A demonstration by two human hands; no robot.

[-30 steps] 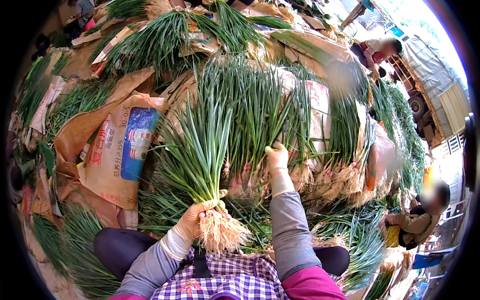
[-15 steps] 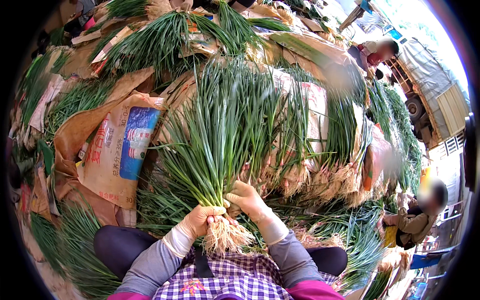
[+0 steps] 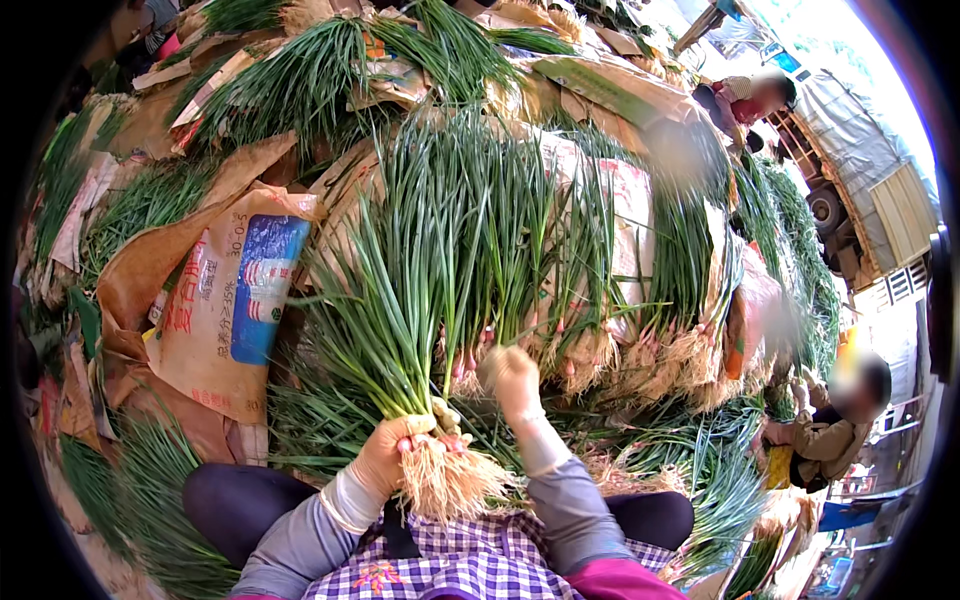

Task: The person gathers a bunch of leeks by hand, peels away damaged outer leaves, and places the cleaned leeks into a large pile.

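Observation:
My left hand point(image 3: 385, 452), in a pale thin glove, is closed round a bunch of spring onions point(image 3: 395, 330) just above its roots. The long green leaves fan up and away from me. Pinkish bulbs and a thick tuft of straw-coloured roots point(image 3: 450, 485) hang over my lap. Apart from the bunch, my right hand point(image 3: 514, 385) is raised to its right, close to the bulbs of more spring onions point(image 3: 500, 240) lying in a row beyond. Motion smears its fingers, so I cannot make out whether they hold anything.
A torn printed sack point(image 3: 215, 330) lies at the left. More bunches point(image 3: 690, 260) rest on sacks to the right, with loose spring onions point(image 3: 165, 490) around my knees. One person point(image 3: 830, 430) sits at the right, another point(image 3: 745, 105) farther back near a covered truck point(image 3: 860, 160).
My right hand has let go of the bunch's base and moved up and to the right. My left hand has shifted slightly left and down, tilting the leaves leftward.

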